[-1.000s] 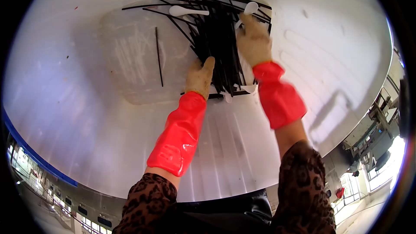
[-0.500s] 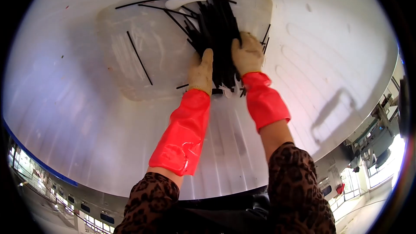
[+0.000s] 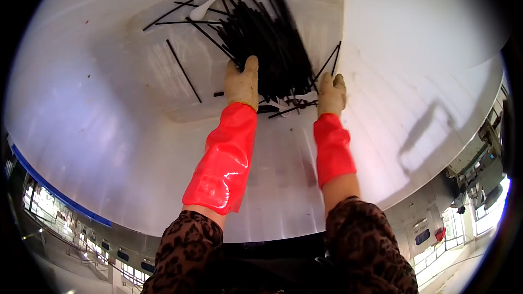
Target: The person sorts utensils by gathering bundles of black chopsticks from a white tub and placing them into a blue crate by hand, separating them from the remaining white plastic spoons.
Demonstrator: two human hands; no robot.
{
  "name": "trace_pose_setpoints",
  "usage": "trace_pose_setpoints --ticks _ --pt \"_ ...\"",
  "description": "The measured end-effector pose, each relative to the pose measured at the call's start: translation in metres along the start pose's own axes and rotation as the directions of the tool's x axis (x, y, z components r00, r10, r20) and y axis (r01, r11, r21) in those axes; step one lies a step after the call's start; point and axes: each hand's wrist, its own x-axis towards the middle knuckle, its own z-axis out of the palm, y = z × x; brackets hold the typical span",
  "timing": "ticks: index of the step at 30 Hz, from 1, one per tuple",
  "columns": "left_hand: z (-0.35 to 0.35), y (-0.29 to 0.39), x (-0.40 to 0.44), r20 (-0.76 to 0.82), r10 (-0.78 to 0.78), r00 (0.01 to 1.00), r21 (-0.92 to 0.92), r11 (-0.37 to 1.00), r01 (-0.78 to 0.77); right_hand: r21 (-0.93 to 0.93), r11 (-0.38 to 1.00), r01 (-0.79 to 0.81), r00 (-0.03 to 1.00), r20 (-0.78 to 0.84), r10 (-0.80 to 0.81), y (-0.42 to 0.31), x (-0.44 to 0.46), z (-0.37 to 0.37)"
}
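Note:
A dense bundle of thin black sticks (image 3: 267, 43) lies on the pale panel, fanned out at its far end. My left hand (image 3: 242, 80), in a cream glove with a red cuff, presses against the bundle's near left side, thumb apart from the fingers. At the bundle's lower right is my right hand (image 3: 332, 93), gloved alike, its fingers raised beside a few stray sticks and apart from the main bundle. One white spoon (image 3: 208, 4) rests on sticks at the upper left. More white spoon pieces (image 3: 309, 97) show at the bundle's near end, partly covered by sticks.
A large white curved basin (image 3: 109, 158) surrounds everything, with a blue edge at the lower left. One loose black stick (image 3: 184, 71) lies left of the bundle. Windows and machinery are visible beyond the basin at both lower corners.
My right hand has come off the bundle's right side and moved nearer to me. The bundle has spread and tilted, and the upper-left spoon has turned. My left hand has shifted slightly left.

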Motion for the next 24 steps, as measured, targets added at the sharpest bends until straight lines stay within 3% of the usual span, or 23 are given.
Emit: trace_pose_setpoints --ticks 1,3,4,6,7,9,10,12,13,15,16,19,21,23,24 --pt "0.000 -0.002 0.000 -0.006 -0.002 1.000 0.004 1.000 0.002 0.077 0.992 -0.096 0.994 0.062 0.091 0.007 0.012 0.001" --pt "0.000 -0.001 -0.005 -0.089 0.091 0.992 -0.100 0.990 -0.099 -0.155 0.987 -0.032 0.998 0.043 0.039 -0.031 0.001 -0.004" --pt "-0.001 0.001 -0.006 -0.095 0.089 0.991 -0.096 0.991 -0.099 -0.154 0.987 -0.034 0.998 0.050 0.042 -0.036 0.003 0.000" --pt "-0.003 0.003 -0.005 -0.170 0.098 0.980 -0.082 0.990 -0.114 -0.351 0.906 0.236 0.972 0.085 -0.220 -0.049 0.014 0.015" --pt "-0.004 0.002 -0.005 -0.176 0.098 0.979 -0.077 0.991 -0.113 -0.348 0.907 0.235 0.972 0.091 -0.217 -0.056 0.018 0.019" --pt "-0.003 -0.001 -0.004 -0.130 0.106 0.986 -0.200 0.971 -0.131 -0.339 0.831 0.441 0.884 0.322 -0.338 -0.079 0.022 0.021" --pt "-0.006 -0.002 -0.002 -0.138 0.106 0.985 -0.203 0.970 -0.133 -0.335 0.829 0.447 0.881 0.327 -0.343 -0.089 0.019 0.021" --pt "-0.015 -0.007 0.008 0.034 0.129 0.991 -0.258 0.959 -0.116 -0.269 0.799 0.537 0.772 0.537 -0.339 -0.105 0.007 0.025" --pt "-0.019 -0.010 0.012 0.026 0.130 0.991 -0.262 0.958 -0.118 -0.265 0.797 0.543 0.767 0.542 -0.343 -0.106 0.002 0.029" --pt "-0.027 -0.013 0.017 0.127 0.149 0.981 -0.169 0.977 -0.127 -0.241 0.685 0.687 0.598 0.724 -0.345 -0.107 -0.007 0.035" --pt "-0.029 -0.014 0.016 0.119 0.150 0.981 -0.173 0.977 -0.129 -0.196 0.748 0.634 0.553 0.791 -0.261 -0.108 -0.009 0.034" --pt "-0.034 0.006 0.001 0.142 0.102 0.985 -0.263 0.963 -0.062 -0.072 0.842 0.534 0.457 0.863 -0.216 -0.104 -0.010 0.032" --pt "-0.038 0.010 -0.005 0.228 -0.004 0.974 -0.398 0.912 0.097 -0.066 0.887 0.458 0.436 0.886 -0.159 -0.100 -0.014 0.036" --pt "-0.042 -0.001 0.002 0.293 0.022 0.956 -0.449 0.886 0.117 -0.052 0.949 0.311 0.435 0.896 -0.093 -0.091 -0.025 0.038" --pt "-0.044 -0.008 0.005 0.356 0.055 0.933 -0.493 0.859 0.138 -0.056 0.948 0.313 0.432 0.897 -0.090 -0.085 -0.027 0.040"
